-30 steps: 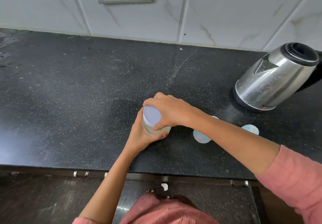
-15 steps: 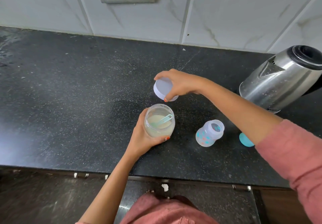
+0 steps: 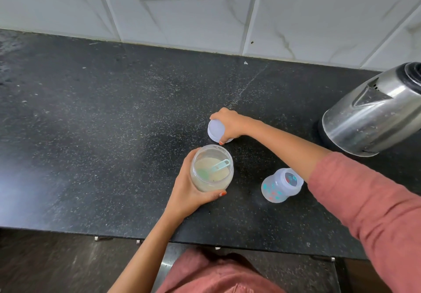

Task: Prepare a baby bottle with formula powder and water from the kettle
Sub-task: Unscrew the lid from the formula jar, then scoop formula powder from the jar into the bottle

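Left hand (image 3: 191, 192) wraps the jar (image 3: 211, 185) from its near-left side, fingers curled round the wall. The jar is open and upright on the counter (image 3: 91, 133), near the front edge.

Right hand (image 3: 230, 124) has its fingers curled over the lid (image 3: 216, 131), gripping the rim. The lid is just behind the jar, at or just above the counter; can't tell if it touches.

Key relation: the scoop (image 3: 214, 168) lies on the powder (image 3: 211, 176) inside the jar with its long axis diagonal. The bowl is near-left and the handle loop is far-right, up by the rim. The handle end points toward the right hand. The left hand is tied up steadying the jar, so the right is the 1 to use.

Judgement: once the lid is let go, the right hand comes in from the far-right and pinches the loop, with no re-orienting needed.

Bottle (image 3: 275, 189) stands open, mouth up, to the right of the jar and apart from it, under the right forearm. Can't tell if any powder is in it. The carry from jar to bottle is short and runs rightward.

Kettle (image 3: 373, 115) is at the far right, well apart, with neither hand on it.

Risk: the right forearm crosses over the bottle, so a low sweep could tip it.
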A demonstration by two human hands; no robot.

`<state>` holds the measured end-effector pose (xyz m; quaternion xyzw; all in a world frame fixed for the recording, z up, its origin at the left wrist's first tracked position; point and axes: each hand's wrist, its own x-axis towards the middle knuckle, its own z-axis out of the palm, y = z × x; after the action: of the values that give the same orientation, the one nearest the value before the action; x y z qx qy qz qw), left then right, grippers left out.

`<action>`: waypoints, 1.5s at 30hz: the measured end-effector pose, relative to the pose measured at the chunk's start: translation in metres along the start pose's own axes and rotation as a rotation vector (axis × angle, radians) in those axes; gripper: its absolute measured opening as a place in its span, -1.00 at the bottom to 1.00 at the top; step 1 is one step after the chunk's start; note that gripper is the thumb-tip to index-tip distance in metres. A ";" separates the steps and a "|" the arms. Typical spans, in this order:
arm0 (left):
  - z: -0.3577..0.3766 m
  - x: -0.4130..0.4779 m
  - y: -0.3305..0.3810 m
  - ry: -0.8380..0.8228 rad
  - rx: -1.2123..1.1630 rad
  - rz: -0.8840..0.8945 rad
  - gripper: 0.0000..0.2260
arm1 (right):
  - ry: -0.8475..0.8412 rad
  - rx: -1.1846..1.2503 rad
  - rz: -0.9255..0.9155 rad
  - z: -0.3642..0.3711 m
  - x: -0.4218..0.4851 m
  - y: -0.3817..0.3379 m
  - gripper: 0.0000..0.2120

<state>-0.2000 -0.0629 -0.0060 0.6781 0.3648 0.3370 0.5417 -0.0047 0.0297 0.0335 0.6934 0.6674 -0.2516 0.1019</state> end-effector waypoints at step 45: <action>-0.001 -0.002 0.000 -0.024 -0.059 -0.002 -0.25 | 0.169 -0.587 -0.165 0.001 -0.125 -0.083 -0.86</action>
<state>-0.2014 -0.0639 -0.0061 0.6655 0.3485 0.3390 0.5663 -0.0834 -0.0723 0.1096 0.5964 0.7717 0.0031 0.2211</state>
